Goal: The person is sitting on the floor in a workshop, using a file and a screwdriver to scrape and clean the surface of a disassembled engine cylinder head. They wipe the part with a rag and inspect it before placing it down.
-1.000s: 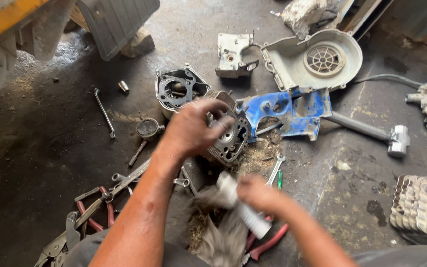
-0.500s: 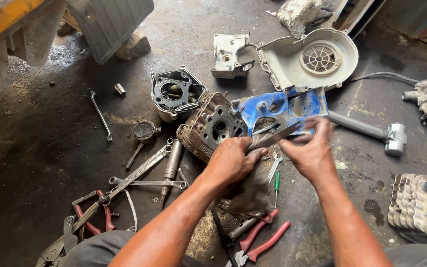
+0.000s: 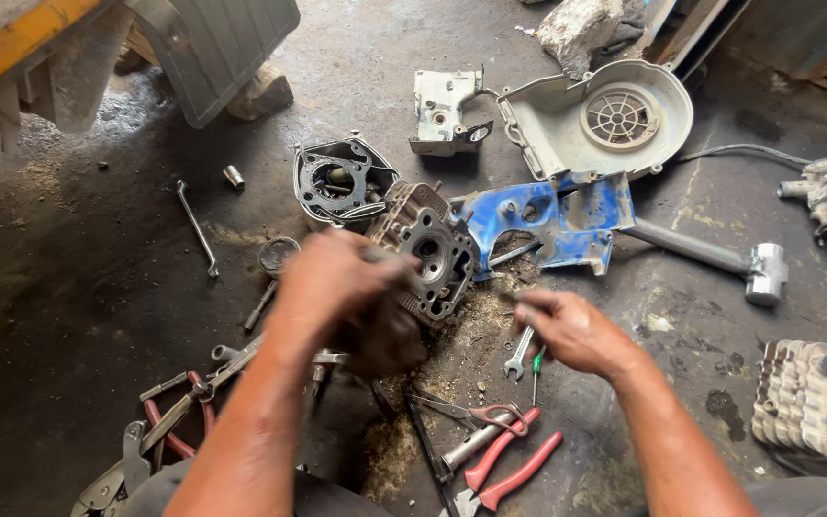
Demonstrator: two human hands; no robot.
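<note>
— What have your hands got right now?

— My left hand [image 3: 337, 278] is clamped over the near edge of the finned cylinder head [image 3: 425, 251], holding it tipped up on the floor [image 3: 78, 287] so its round bore faces me. My right hand [image 3: 574, 330] is closed, fingers curled together just beside the head; it is blurred, and I cannot tell whether there is anything pinched in it.

— What lies around them?

— Just under my right hand are a small open-ended spanner [image 3: 521, 352] and a green-handled screwdriver [image 3: 536, 369]. Nearer to me lie red-handled pliers [image 3: 504, 469]. Behind the head sits a dark cylinder block [image 3: 342, 180], and to its right a blue cover [image 3: 552, 218]. Farther back are a grey fan housing [image 3: 605, 120] and a small grey bracket [image 3: 444, 110]. A long thin spanner [image 3: 196, 228] lies off to my left, well apart.

— How do you handle this well?

— I'd say keep the left grip firm on the fins so the head cannot roll on the gritty floor, and keep the bore turned towards me. The sawdust-like dirt under it worries me; I'd keep it out of the openings.
</note>
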